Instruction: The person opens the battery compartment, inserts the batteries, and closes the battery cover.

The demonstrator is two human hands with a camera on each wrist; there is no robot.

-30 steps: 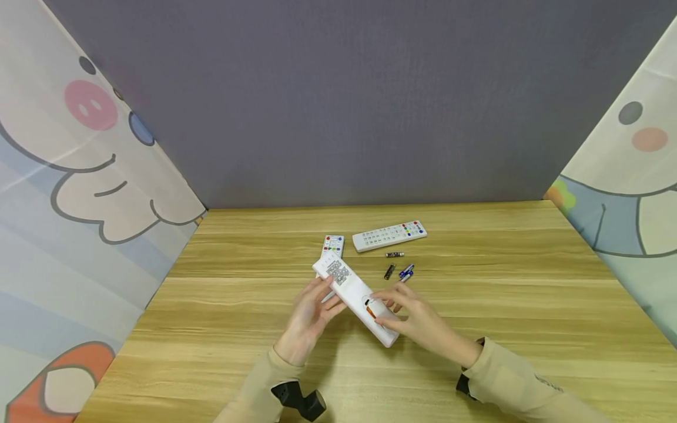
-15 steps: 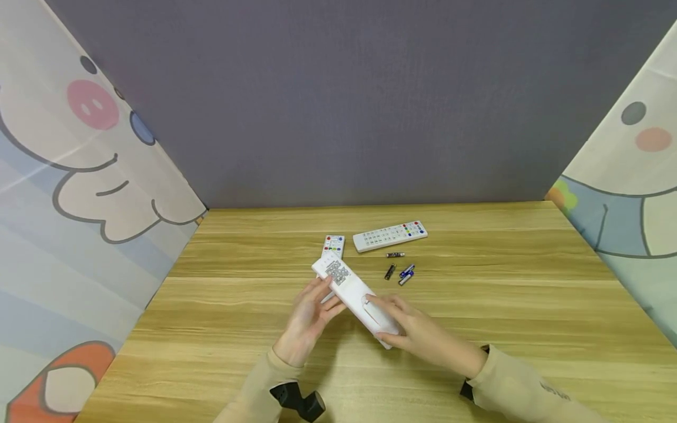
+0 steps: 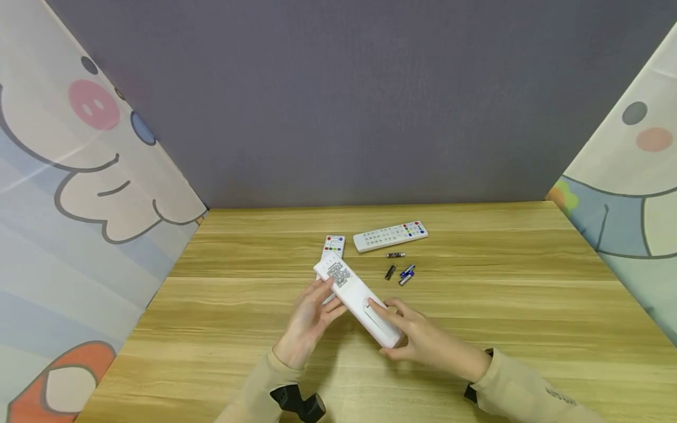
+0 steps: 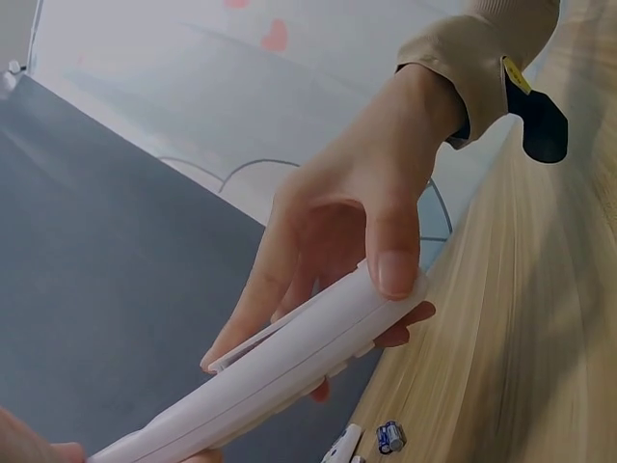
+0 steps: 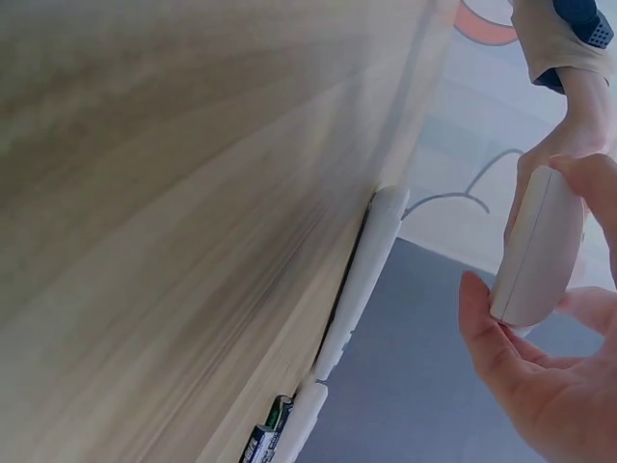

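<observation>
A white remote control (image 3: 349, 288) is held back side up above the table, slanting down to the right. My left hand (image 3: 305, 326) holds its upper part, near the printed label. The right hand (image 3: 420, 338) grips the lower end between thumb and fingers. Its index fingertip touches the battery cover (image 4: 265, 336), close to the latch end. In the left wrist view that end of the cover stands slightly raised, leaving a thin gap. The battery compartment beneath is hidden. Seen from the right wrist, the remote's end (image 5: 535, 260) sits between thumb and fingers.
Two more white remotes lie buttons up: one (image 3: 390, 236) at the back, another (image 3: 333, 244) partly under the held remote. Near them on the wooden table (image 3: 502, 264) are a dark battery (image 3: 390, 272), another dark battery (image 3: 395, 255) and two blue ones (image 3: 406, 278).
The cover, earlier pinched in my right hand with orange showing beneath, now lies over the compartment. My right hand has shifted slightly down round the remote's end. The left hand stays nearly still.
</observation>
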